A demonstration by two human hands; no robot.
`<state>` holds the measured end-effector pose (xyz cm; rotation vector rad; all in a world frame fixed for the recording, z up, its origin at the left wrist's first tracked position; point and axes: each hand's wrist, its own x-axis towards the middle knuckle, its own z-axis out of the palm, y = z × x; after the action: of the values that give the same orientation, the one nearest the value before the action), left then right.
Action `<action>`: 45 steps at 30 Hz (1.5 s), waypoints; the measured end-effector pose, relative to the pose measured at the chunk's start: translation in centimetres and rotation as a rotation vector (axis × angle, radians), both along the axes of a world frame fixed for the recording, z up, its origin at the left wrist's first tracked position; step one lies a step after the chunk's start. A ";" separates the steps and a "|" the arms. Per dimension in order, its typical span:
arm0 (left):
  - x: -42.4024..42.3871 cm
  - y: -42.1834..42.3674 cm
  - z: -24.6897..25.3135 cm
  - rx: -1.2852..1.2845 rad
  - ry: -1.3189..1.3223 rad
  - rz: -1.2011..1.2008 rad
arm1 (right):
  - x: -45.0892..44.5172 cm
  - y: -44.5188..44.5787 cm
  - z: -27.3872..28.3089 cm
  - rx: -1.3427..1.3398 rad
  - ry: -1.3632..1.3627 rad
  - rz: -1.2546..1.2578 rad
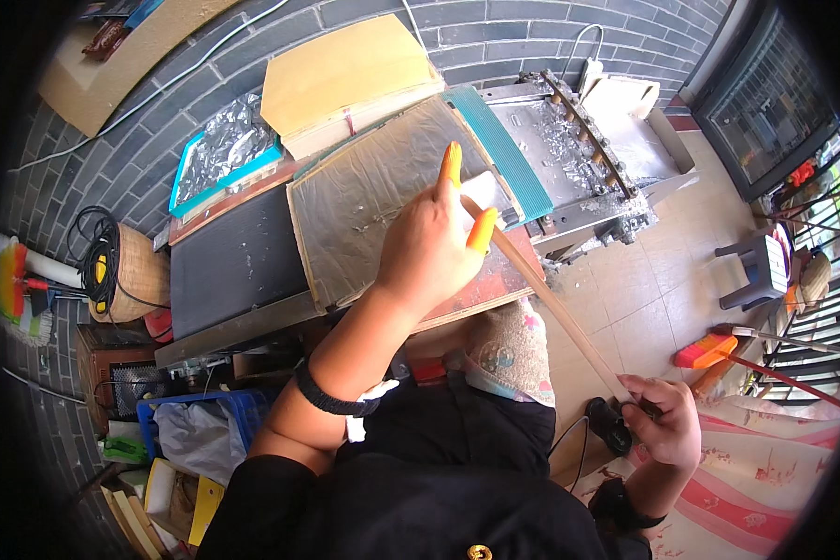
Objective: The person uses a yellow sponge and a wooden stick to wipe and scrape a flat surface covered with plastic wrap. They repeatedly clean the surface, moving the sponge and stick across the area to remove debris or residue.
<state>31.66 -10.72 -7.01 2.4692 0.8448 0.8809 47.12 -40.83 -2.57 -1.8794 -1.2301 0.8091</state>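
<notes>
My left hand (pixel 437 241), with orange finger cots on two fingers, is over a board covered with a wrinkled sheet (pixel 350 196). A long thin wooden strip (pixel 560 315) runs from this hand down to the right. Its lower end is pinched between the thumb and fingers of my right hand (pixel 661 420), held out over the floor. Next to my left fingertips lies a white block or pad (pixel 481 190); what it is I cannot tell. Part of the strip's upper end is hidden by my left hand.
A ribbed teal board (pixel 500 157) lies beside the covered board. Behind stands a stack with a yellow top (pixel 343 73), next to a blue tray of crumpled foil (pixel 227 154). A metal machine (pixel 574 140) adjoins at right. A grey stool (pixel 756 269) and orange broom (pixel 707 350) stand farther right.
</notes>
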 end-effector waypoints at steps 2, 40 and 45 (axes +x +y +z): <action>0.5 0.5 0.4 0.032 -0.015 0.056 | 0.1 0.3 0.1 0.026 -0.033 0.031; 1.5 0.6 0.9 -0.046 0.032 0.208 | 0.7 0.9 0.7 0.032 -0.073 0.081; 1.2 2.0 0.0 -0.086 -0.145 0.175 | 0.6 0.2 0.6 -0.018 -0.042 -0.009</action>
<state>32.86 -8.74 -6.99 2.2526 1.0354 1.0469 47.74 -40.68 -2.00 -1.9244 -1.2431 0.7818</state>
